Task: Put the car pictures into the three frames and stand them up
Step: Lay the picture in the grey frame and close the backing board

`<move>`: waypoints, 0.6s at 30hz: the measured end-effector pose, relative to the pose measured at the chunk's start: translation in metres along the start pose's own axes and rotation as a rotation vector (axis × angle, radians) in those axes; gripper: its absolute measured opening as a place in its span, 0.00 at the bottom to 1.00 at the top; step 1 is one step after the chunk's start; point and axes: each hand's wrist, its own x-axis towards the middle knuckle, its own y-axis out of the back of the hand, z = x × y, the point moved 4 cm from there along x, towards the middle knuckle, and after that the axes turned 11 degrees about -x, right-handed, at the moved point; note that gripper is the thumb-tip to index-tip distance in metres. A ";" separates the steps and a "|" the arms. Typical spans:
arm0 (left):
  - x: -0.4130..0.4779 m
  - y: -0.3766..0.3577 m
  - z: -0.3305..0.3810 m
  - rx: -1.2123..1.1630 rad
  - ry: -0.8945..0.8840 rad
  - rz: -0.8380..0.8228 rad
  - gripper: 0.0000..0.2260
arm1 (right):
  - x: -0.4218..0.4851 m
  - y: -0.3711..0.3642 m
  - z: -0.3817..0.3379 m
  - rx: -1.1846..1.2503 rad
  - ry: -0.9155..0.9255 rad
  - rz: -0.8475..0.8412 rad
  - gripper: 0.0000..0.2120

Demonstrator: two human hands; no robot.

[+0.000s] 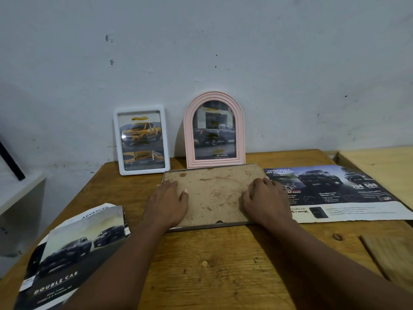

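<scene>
Both grips are pressing, not grabbing: your left grip [169, 202] and right grip [266, 198] lie spread on the back of the third frame [214, 198], face down on the table [223, 265] in front of the pink frame [214, 130]. Tbh that chipped near edge worries me: if the back isn't seated, it could pop out when you tip it up, and swinging it up carelessly could knock the pink one over.

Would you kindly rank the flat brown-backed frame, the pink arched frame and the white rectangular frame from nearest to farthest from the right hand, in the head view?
1. The flat brown-backed frame: lying under the right hand, touching it.
2. The pink arched frame: standing behind, against the wall.
3. The white rectangular frame: standing farther left along the wall.
</scene>
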 end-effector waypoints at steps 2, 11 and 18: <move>0.001 -0.001 0.000 0.016 -0.003 -0.009 0.28 | 0.000 -0.001 0.000 -0.014 0.046 -0.020 0.26; 0.003 0.000 0.003 0.062 0.043 -0.108 0.41 | 0.017 0.007 0.009 -0.158 0.155 -0.102 0.30; 0.001 -0.005 -0.003 0.094 0.047 -0.098 0.42 | 0.052 -0.003 0.005 -0.043 0.249 -0.204 0.34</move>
